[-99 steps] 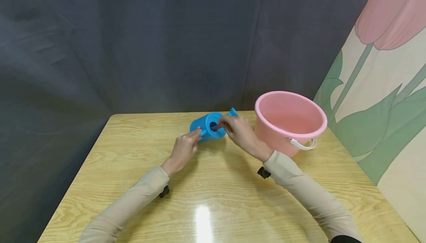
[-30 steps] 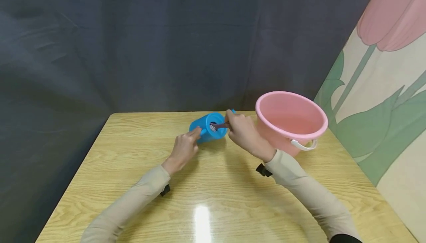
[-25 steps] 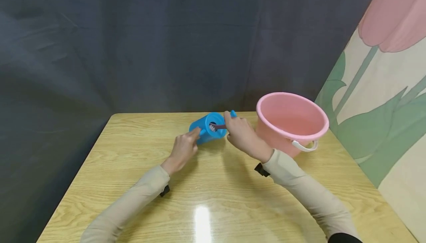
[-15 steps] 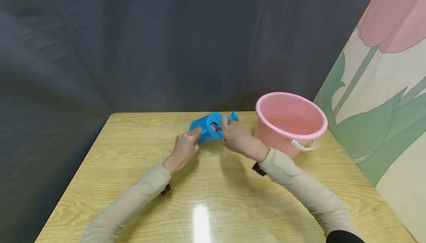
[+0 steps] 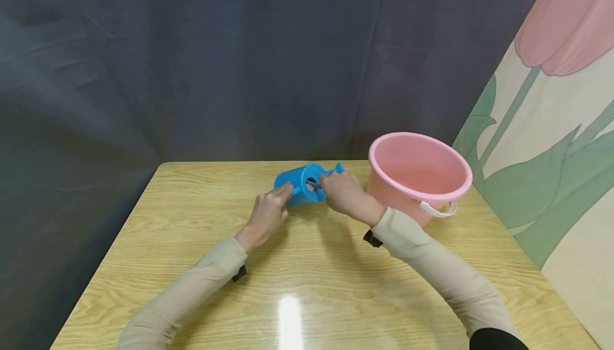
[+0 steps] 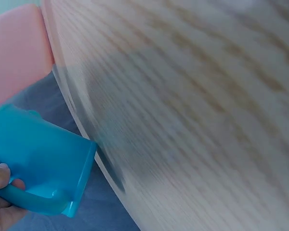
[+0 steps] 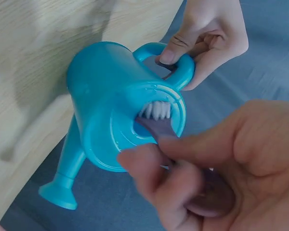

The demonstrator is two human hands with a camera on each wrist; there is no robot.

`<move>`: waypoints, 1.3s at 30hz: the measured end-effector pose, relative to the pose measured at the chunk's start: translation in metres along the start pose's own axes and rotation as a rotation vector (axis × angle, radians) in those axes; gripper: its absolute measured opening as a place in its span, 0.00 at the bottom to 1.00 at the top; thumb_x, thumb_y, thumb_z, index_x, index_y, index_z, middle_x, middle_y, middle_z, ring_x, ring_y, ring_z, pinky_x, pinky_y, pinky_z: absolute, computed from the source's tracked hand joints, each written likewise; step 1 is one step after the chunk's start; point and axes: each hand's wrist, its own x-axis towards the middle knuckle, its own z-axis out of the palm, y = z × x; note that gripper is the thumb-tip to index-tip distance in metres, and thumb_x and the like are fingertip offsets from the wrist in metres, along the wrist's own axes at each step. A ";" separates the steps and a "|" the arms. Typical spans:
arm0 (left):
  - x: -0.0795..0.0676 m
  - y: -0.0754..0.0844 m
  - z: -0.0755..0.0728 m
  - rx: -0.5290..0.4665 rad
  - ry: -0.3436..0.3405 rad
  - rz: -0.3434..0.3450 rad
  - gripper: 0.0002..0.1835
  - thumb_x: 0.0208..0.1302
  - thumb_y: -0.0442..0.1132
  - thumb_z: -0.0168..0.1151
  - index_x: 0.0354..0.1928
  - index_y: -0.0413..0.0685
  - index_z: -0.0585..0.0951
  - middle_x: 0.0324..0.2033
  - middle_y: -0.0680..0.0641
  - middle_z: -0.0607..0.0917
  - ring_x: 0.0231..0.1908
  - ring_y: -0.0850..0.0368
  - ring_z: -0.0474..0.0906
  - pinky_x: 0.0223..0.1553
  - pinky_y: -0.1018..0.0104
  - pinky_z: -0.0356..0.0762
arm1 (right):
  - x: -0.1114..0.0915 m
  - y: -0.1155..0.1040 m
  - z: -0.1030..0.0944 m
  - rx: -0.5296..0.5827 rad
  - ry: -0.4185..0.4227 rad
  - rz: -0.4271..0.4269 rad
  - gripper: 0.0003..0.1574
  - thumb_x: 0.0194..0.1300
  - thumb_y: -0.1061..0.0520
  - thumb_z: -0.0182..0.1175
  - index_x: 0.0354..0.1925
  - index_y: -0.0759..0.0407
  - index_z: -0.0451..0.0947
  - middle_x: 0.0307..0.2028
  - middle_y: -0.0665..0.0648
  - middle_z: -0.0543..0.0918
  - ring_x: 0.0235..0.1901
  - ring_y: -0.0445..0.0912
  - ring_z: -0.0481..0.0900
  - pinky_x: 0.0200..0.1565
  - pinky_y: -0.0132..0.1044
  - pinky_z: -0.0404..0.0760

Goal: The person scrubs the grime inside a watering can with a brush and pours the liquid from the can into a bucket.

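Observation:
A blue watering can is tilted on its side over the far part of the table, its round top opening turned toward me. My left hand grips the can's loop handle, fingers curled round it. In my right hand is a brown brush with white bristles, pinched by thumb and fingers. The bristles sit at the can's opening, over its inner edge. Water drops dot the can's top in the right wrist view. Its spout points away to the right, partly behind my right hand in the head view.
A pink bucket with a white handle stands just right of my right hand, with liquid inside. The wooden table ends in front of a dark curtain. A tulip-painted wall runs along the right side.
The brush head has shifted about the can's opening, going deeper and coming partly out. My right hand has dropped slightly, uncovering more of the spout. The left hand keeps its hold, the can turning slightly.

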 end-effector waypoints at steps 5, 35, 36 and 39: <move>-0.001 0.000 0.000 -0.008 -0.003 -0.019 0.28 0.45 0.14 0.60 0.54 0.30 0.80 0.50 0.30 0.82 0.41 0.43 0.86 0.24 0.63 0.84 | 0.003 -0.001 0.002 0.047 -0.029 -0.005 0.14 0.65 0.65 0.59 0.50 0.64 0.77 0.28 0.57 0.78 0.28 0.51 0.79 0.26 0.47 0.81; 0.003 -0.004 0.004 0.012 0.050 -0.057 0.28 0.42 0.15 0.58 0.50 0.34 0.83 0.49 0.33 0.84 0.43 0.40 0.85 0.25 0.52 0.84 | -0.008 0.010 -0.005 -0.021 0.327 -0.021 0.21 0.63 0.58 0.66 0.15 0.50 0.74 0.14 0.47 0.58 0.16 0.44 0.57 0.13 0.37 0.61; 0.003 -0.004 0.004 0.011 0.053 -0.054 0.28 0.42 0.15 0.58 0.50 0.34 0.83 0.48 0.33 0.84 0.43 0.40 0.85 0.26 0.52 0.84 | -0.009 0.010 -0.005 -0.025 0.338 -0.023 0.22 0.63 0.57 0.66 0.15 0.50 0.74 0.15 0.47 0.57 0.16 0.44 0.56 0.13 0.37 0.60; 0.005 -0.004 0.004 0.008 0.057 -0.052 0.27 0.43 0.15 0.58 0.49 0.34 0.83 0.48 0.33 0.84 0.42 0.40 0.86 0.28 0.51 0.85 | -0.010 0.011 -0.005 -0.044 0.372 -0.029 0.25 0.63 0.57 0.67 0.12 0.51 0.69 0.15 0.47 0.53 0.17 0.44 0.53 0.13 0.36 0.56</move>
